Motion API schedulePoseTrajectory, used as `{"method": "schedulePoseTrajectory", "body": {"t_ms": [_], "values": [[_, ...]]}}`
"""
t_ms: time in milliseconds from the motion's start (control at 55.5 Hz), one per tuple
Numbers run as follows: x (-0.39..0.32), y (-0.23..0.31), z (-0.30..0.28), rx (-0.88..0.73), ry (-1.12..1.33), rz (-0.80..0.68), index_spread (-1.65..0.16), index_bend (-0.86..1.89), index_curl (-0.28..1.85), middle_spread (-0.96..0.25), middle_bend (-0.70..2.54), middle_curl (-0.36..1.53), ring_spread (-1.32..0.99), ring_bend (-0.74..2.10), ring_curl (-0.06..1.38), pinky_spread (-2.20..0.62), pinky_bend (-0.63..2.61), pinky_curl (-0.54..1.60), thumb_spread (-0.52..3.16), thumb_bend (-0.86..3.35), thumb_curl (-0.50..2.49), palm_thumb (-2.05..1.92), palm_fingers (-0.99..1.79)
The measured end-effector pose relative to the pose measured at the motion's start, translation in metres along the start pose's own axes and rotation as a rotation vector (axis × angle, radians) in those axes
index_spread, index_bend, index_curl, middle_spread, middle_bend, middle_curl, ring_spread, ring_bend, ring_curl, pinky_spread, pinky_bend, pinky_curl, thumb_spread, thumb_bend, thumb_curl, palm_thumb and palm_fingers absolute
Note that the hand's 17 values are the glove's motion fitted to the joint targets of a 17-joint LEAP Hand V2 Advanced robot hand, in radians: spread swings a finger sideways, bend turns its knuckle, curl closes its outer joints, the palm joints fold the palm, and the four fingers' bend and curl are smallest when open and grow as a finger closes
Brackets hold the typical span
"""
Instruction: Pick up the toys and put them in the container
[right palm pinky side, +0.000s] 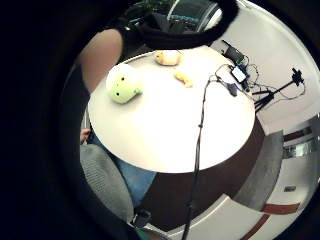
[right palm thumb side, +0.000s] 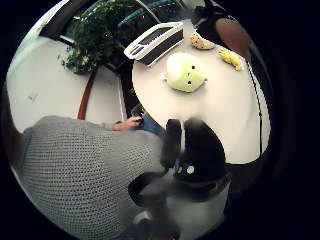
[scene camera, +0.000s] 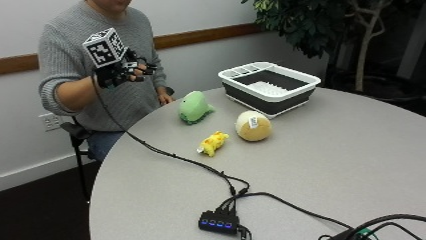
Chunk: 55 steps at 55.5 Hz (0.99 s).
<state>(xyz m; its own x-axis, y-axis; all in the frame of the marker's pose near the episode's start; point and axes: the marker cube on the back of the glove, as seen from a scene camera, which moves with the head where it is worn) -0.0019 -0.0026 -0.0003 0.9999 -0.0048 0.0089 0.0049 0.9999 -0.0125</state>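
Right hand (scene camera: 120, 70) is hanging raised beside the table (scene camera: 346, 150), fingers loosely curled, gripping nothing. Green toy (scene camera: 194, 107), yellow toy (scene camera: 213, 143) and tan toy (scene camera: 253, 125) are lying on the table near the container (scene camera: 269, 87).

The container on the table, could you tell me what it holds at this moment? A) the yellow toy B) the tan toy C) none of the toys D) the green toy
C: the container shows only its bare ribbed floor, while the green toy, yellow toy and tan toy all lie on the table beside it.
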Motion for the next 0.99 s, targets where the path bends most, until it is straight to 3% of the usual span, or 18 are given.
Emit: {"method": "schedulePoseTrajectory", "body": {"t_ms": [162, 361, 541, 721, 847, 992], "values": [[-0.004, -0.004, 0.0, -0.018, 0.013, -0.004, -0.26, 0.38, 0.16, -0.16, 0.17, 0.07, -0.16, 0.18, 0.05, 0.01, 0.52, 0.18, 1.01, 0.09, 0.07, 0.07, 0.23], [0.0, -0.004, 0.0, -0.033, 0.009, 0.016, -0.32, 0.38, 0.22, -0.2, 0.18, 0.13, -0.2, 0.2, 0.08, 0.01, 0.55, 0.22, 1.35, 0.09, 0.14, 0.05, 0.19], [-0.002, -0.026, 0.005, -0.063, -0.014, 0.001, -0.35, 0.38, 0.27, -0.21, 0.18, 0.17, -0.22, 0.22, 0.12, 0.01, 0.57, 0.25, 1.47, 0.07, 0.19, 0.03, 0.17], [-0.016, -0.108, 0.015, -0.136, -0.103, -0.038, -0.36, 0.28, 0.29, -0.21, 0.16, 0.2, -0.22, 0.25, 0.15, 0.02, 0.65, 0.29, 1.49, 0.05, 0.23, 0.01, 0.11], [-0.037, -0.164, 0.045, -0.176, 0.04, -0.054, -0.35, 0.14, 0.27, -0.19, 0.14, 0.2, -0.2, 0.31, 0.19, 0.02, 0.77, 0.33, 1.44, 0.01, 0.24, -0.01, -0.01], [-0.036, -0.193, 0.088, -0.256, 0.147, -0.034, -0.34, 0.12, 0.25, -0.17, 0.15, 0.21, -0.18, 0.33, 0.21, 0.03, 0.88, 0.36, 1.38, -0.02, 0.25, -0.01, -0.08]]}}
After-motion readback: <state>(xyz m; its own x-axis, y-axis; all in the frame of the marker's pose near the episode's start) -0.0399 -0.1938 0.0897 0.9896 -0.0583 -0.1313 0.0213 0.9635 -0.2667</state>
